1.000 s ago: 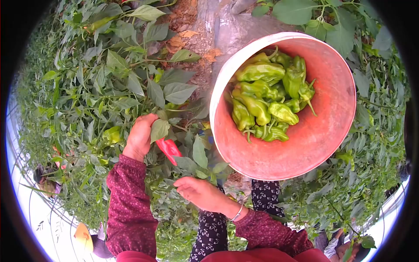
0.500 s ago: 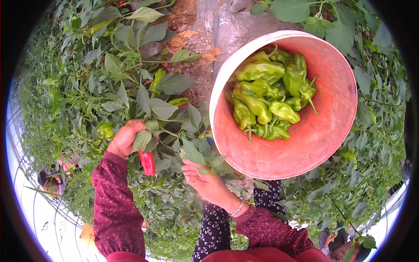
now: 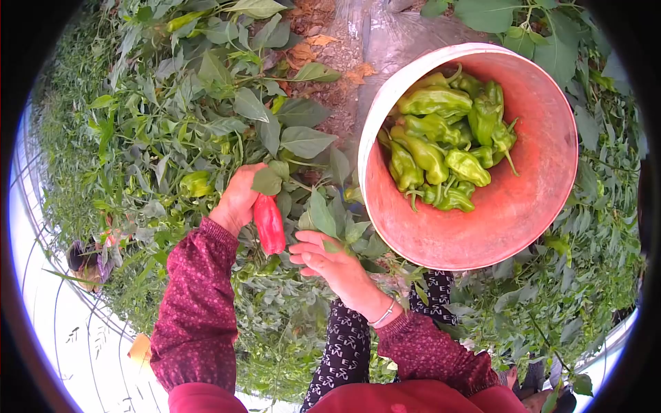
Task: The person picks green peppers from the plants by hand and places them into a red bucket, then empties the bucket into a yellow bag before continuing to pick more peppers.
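Observation:
My left hand (image 3: 239,197) is closed at the top of a long red pepper (image 3: 269,224) that hangs point down. A leaf (image 3: 268,180) covers the fingertips, so their exact grip on the pepper or its stem is hidden. To the right and a little lower is my right hand (image 3: 336,267), palm up with the fingers apart. It holds nothing and is beside the leaves of the same plant. Up and to the right stands a bucket (image 3: 468,237) with a red inside and a white rim, holding several green peppers (image 3: 441,148).
Dense pepper plants (image 3: 172,117) fill both sides, with a green pepper (image 3: 197,184) hanging at left. A strip of plastic sheet (image 3: 406,31) and dry leaves lies beyond the bucket. Another person (image 3: 89,265) is partly visible among the plants at far left.
My left hand and the red pepper have moved up and right, and more of the pepper shows. My right hand has opened out slightly away from the leaves. The whole view has shifted.

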### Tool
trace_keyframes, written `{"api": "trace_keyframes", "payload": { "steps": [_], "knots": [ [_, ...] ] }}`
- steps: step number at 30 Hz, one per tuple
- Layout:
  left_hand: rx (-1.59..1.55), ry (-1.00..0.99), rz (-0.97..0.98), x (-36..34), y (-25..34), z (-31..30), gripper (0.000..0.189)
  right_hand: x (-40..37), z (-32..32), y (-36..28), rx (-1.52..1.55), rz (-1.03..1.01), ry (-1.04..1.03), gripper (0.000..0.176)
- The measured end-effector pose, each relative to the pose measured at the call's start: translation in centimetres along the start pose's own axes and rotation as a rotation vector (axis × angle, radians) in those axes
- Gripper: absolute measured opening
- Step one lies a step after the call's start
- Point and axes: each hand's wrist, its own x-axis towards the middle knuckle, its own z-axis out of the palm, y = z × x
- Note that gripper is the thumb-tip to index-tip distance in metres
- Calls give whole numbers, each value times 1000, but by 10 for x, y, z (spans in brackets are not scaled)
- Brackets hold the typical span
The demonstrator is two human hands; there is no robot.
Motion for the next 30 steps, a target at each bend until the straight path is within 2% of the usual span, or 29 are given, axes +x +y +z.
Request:
{"api": "trace_keyframes", "payload": {
  "steps": [5,11,13,14,15,16,17,19,20,21,22,23,30],
  "knots": [
    [56,70,101,6,-12,9,14,1,4,-3,14,-15,-37,42],
    [120,184,89,10,-22,17,19,3,2,5,15,0,-20,53],
    [125,278,63,13,-28,19,23,7,2,16,-172,-72,-4,58],
    [271,263,83,21,-38,7,27,8,2,25,-277,-95,33,59],
    [85,260,42,31,-49,-2,28,8,1,34,-380,-119,71,60],
    [-100,253,1,44,-63,-11,28,7,-2,33,-437,-32,44,58],
    [-285,242,-40,60,-81,-24,29,7,-4,33,-591,-118,35,55],
    [410,238,112,59,-85,-17,30,6,-5,34,-898,-292,21,50],
    [734,285,188,50,-73,-3,32,5,-1,29,-823,-267,23,44],
    [1185,343,190,38,-62,10,35,3,1,23,-827,-237,22,43],
    [1084,334,95,25,-44,32,43,-1,4,12,-830,-203,22,43],
    [1123,332,138,26,-45,37,48,-4,5,6,-833,-167,22,42],
    [1469,240,170,5,-10,50,45,-3,3,12,-892,-136,-1,38]
  ]
}}
